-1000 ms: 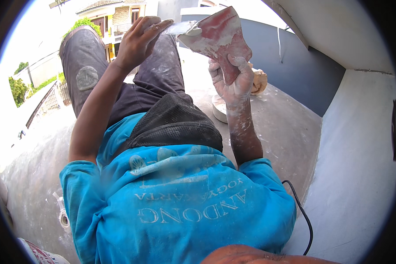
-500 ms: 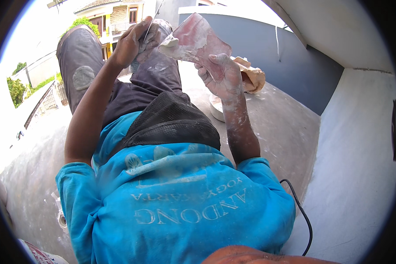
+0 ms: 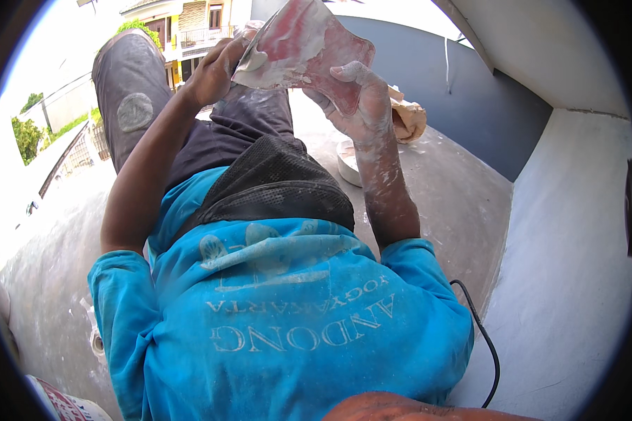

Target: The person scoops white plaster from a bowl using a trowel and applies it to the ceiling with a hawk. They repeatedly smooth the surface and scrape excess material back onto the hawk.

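Observation:
In my right hand is a red, flexible-looking flat board smeared with white putty, the thumb on top and fingers beneath. My left hand is at the board's left edge, its fingers closed and partly hidden by the board. It grips a putty knife, whose thin blade shows edge-on in the earlier frame and is mostly hidden now. A thick dab of putty sits along the board's left edge. Both hands are dusted with white, and they are held up above my legs.
Beyond my right forearm are a crumpled brown paper bag and a round white container on the grey floor. A black cable runs beside the right-hand wall. At lower left are a tape roll and a printed bucket.
My hands have come together. The board has risen and tilted toward the left, and my left hand with the putty knife has dropped slightly to meet its left edge.

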A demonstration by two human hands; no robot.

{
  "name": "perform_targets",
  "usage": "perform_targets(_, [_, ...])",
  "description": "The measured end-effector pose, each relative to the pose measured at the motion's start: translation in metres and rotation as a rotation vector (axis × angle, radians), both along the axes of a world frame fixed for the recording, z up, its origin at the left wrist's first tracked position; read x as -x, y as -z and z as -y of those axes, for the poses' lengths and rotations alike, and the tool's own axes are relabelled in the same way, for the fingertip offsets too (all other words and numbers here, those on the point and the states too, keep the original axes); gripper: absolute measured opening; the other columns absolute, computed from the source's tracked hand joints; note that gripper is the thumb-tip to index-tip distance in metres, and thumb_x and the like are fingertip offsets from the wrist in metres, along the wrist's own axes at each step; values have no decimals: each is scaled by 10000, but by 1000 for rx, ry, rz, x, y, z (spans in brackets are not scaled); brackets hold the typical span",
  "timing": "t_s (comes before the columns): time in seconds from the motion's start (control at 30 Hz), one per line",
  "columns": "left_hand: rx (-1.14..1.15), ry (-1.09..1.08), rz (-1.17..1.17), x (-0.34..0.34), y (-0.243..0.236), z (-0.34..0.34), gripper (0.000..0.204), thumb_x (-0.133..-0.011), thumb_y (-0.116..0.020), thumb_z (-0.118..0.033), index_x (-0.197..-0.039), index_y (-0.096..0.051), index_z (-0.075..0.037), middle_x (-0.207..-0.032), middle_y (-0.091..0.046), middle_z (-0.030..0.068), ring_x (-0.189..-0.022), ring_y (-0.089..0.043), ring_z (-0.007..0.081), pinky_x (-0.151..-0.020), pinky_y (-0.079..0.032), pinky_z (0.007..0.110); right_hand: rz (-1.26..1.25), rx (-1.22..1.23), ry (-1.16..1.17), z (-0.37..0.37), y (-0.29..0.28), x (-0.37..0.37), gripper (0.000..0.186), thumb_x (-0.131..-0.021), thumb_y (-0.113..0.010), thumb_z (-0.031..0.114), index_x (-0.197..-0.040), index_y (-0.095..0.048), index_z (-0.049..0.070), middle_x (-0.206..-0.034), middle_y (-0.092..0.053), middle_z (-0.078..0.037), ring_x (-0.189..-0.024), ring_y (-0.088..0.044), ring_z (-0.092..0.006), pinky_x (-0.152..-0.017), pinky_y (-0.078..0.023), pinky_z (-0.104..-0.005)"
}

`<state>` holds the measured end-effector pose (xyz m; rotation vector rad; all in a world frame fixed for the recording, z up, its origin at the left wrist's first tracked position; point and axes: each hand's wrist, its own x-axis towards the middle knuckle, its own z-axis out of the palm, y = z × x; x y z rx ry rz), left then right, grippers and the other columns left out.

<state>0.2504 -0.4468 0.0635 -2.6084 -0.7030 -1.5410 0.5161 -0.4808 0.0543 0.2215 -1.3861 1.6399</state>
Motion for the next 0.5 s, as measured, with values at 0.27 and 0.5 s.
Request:
perform_targets(0.27, [-534, -240, 25, 5, 8, -13, 468, -1056, -325, -345, -1126, -607, 22, -869, -596, 112, -826, -550, 212, -820, -434, 316, -86, 28, -34, 9, -2, -7, 449, -822, -579, 52, -1252, -500, -54, -1152, -624, -214, -1042, -664, -314, -862, -610, -411])
perform_targets(0.5, [-22, -184, -10, 4, -2, -3, 551, -1048, -368, -387, -717, -566, 6, -609, -465, 32, -585, -446, 169, -619, -391, 341, -355, 117, 89, -18, 11, -67, 466, -834, -552, 3, -1283, -455, -71, -1197, -577, -228, -1061, -638, -351, -853, -610, -424])
